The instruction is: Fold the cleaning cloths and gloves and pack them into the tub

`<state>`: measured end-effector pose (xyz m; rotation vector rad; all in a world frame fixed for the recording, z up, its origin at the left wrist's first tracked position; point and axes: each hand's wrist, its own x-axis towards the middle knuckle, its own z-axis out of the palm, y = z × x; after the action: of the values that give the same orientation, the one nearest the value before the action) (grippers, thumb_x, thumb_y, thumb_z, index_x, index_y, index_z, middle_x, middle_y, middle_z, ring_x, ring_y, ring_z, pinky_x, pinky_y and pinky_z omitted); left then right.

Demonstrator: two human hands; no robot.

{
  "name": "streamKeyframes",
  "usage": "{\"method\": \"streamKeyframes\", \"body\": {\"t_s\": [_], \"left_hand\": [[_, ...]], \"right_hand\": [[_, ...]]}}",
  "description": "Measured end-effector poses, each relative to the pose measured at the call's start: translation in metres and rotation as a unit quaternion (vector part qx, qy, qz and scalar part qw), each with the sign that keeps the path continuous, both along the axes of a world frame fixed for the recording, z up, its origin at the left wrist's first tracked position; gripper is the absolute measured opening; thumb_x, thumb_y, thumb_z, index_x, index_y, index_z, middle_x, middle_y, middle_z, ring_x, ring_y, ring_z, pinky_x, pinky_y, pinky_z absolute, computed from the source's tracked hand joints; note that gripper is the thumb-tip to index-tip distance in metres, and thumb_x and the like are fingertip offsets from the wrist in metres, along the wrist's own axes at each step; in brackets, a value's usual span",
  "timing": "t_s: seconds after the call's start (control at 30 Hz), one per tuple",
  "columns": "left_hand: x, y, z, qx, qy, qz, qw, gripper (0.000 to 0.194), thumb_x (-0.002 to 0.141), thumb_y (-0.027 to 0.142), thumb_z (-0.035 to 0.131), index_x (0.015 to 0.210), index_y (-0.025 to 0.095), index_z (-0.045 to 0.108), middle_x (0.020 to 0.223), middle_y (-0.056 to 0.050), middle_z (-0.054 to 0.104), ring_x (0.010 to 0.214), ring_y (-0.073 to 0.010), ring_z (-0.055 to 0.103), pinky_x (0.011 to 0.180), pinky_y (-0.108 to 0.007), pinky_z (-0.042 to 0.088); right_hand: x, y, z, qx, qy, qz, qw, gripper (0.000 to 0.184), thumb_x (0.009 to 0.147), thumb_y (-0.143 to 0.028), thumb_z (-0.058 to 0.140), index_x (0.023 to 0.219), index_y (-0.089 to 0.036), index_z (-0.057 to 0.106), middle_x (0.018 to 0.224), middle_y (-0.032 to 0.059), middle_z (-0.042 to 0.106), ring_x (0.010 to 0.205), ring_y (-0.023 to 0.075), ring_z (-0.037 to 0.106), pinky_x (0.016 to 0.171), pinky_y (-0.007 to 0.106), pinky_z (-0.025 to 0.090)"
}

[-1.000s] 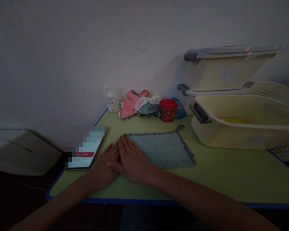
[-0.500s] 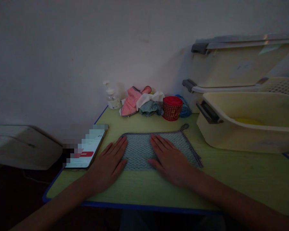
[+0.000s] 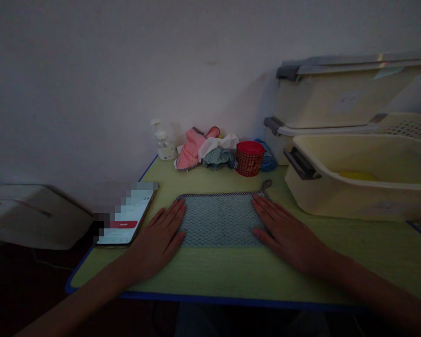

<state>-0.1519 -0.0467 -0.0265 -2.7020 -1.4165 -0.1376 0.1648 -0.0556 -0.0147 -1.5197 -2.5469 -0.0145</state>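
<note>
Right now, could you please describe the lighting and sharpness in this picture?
Head view: dim overall; the phone screen is bright but partly pixelated; the cloth shows its weave; a soft shadow falls on the wall beside the upper box, with glints on its lid.

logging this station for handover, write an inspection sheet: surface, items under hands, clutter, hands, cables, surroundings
Surface: blue-edged green table
Items under hands: blue-grey cloth, spread flat, loop at far right corner
Clutter: phone at left; pump bottle, pink cloth, red container behind; cream tub at right
Hands: both flat, left hand on the cloth's left side, right hand on its right
Cables: thin cord low at left
Surroundings: pale wall; lidded box beyond the tub
</note>
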Motion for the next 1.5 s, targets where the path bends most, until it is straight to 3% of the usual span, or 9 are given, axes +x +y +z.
{"method": "streamKeyframes", "body": {"t_s": [0.23, 0.4, 0.47, 0.57, 0.67, 0.8, 0.9, 1.17, 1.5], "left_hand": [[0.002, -0.001, 0.002, -0.010, -0.006, 0.004, 1.000, 0.054, 0.095, 0.038, 0.021, 0.142, 0.012, 0.017, 0.149, -0.011, 0.020, 0.138, -0.0193, 0.017, 0.110, -0.043, 0.023], [0.003, 0.003, 0.013, -0.050, -0.013, 0.016, 0.999, 0.055, 0.094, 0.038, 0.024, 0.140, 0.008, 0.025, 0.148, -0.013, 0.021, 0.137, -0.0224, 0.020, 0.110, -0.045, 0.023], [0.005, 0.008, 0.023, -0.056, -0.033, 0.023, 0.998, 0.054, 0.093, 0.037, 0.025, 0.138, 0.008, 0.028, 0.148, -0.012, 0.023, 0.136, -0.0224, 0.022, 0.110, -0.043, 0.023], [0.012, 0.018, 0.035, -0.051, -0.065, 0.030, 0.996, 0.052, 0.092, 0.030, 0.023, 0.138, 0.005, 0.029, 0.148, -0.012, 0.025, 0.136, -0.0205, 0.022, 0.111, -0.039, 0.022], [0.018, 0.026, 0.033, -0.061, -0.058, 0.006, 0.996, 0.051, 0.091, 0.024, 0.023, 0.136, 0.001, 0.029, 0.147, -0.015, 0.023, 0.136, -0.0199, 0.021, 0.111, -0.037, 0.024], [0.018, 0.033, 0.016, -0.056, -0.020, -0.041, 0.997, 0.050, 0.091, 0.023, 0.024, 0.136, 0.003, 0.030, 0.147, -0.016, 0.023, 0.137, -0.0210, 0.019, 0.111, -0.040, 0.023], [0.015, 0.035, 0.007, -0.045, -0.014, -0.045, 0.998, 0.050, 0.094, 0.027, 0.020, 0.138, 0.005, 0.026, 0.148, -0.015, 0.022, 0.137, -0.0202, 0.017, 0.112, -0.042, 0.021], [0.014, 0.033, 0.007, -0.045, -0.025, -0.038, 0.998, 0.051, 0.094, 0.031, 0.019, 0.139, 0.008, 0.025, 0.149, -0.012, 0.021, 0.138, -0.0182, 0.016, 0.113, -0.039, 0.019], [0.012, 0.035, 0.005, -0.054, -0.031, -0.040, 0.997, 0.051, 0.095, 0.032, 0.017, 0.140, 0.008, 0.024, 0.149, -0.012, 0.021, 0.138, -0.0185, 0.017, 0.113, -0.040, 0.019]], "right_hand": [[0.002, -0.001, 0.003, -0.021, -0.027, -0.012, 0.999, 0.068, 0.091, -0.050, 0.026, 0.136, 0.000, 0.034, 0.142, 0.0206, 0.031, 0.132, 0.0274, 0.029, 0.107, 0.045, 0.029], [-0.008, 0.009, 0.030, -0.050, -0.032, 0.016, 0.998, 0.050, 0.088, -0.037, 0.047, 0.122, -0.002, 0.052, 0.131, 0.0233, 0.047, 0.121, 0.0333, 0.045, 0.101, 0.049, 0.036], [-0.021, 0.016, 0.044, -0.027, 0.011, 0.062, 0.998, 0.031, 0.088, -0.026, 0.047, 0.109, -0.008, 0.060, 0.121, 0.0190, 0.056, 0.110, 0.0290, 0.054, 0.094, 0.045, 0.043], [-0.051, 0.029, 0.054, -0.012, 0.072, 0.212, 0.975, 0.019, 0.086, -0.017, 0.049, 0.100, -0.012, 0.061, 0.113, 0.0131, 0.058, 0.101, 0.0214, 0.057, 0.088, 0.036, 0.047], [-0.079, 0.041, 0.047, -0.027, 0.074, 0.337, 0.938, 0.018, 0.086, -0.015, 0.049, 0.101, -0.013, 0.060, 0.108, 0.0096, 0.059, 0.098, 0.0168, 0.055, 0.088, 0.030, 0.045], [-0.092, 0.048, 0.028, -0.005, 0.056, 0.390, 0.919, 0.024, 0.088, -0.019, 0.047, 0.110, -0.014, 0.057, 0.115, 0.0099, 0.056, 0.106, 0.0187, 0.049, 0.093, 0.034, 0.041], [-0.082, 0.049, 0.020, -0.006, 0.040, 0.395, 0.918, 0.026, 0.089, -0.022, 0.044, 0.112, -0.014, 0.056, 0.116, 0.0102, 0.054, 0.107, 0.0199, 0.047, 0.095, 0.036, 0.039], [-0.023, 0.044, 0.018, -0.042, 0.069, 0.346, 0.935, 0.028, 0.091, -0.020, 0.039, 0.113, -0.015, 0.056, 0.116, 0.0107, 0.055, 0.108, 0.0200, 0.047, 0.093, 0.037, 0.041], [0.042, 0.011, 0.026, -0.052, 0.064, 0.237, 0.968, 0.027, 0.092, -0.021, 0.035, 0.096, -0.017, 0.062, 0.104, 0.0097, 0.060, 0.097, 0.0185, 0.056, 0.083, 0.035, 0.048]]}}
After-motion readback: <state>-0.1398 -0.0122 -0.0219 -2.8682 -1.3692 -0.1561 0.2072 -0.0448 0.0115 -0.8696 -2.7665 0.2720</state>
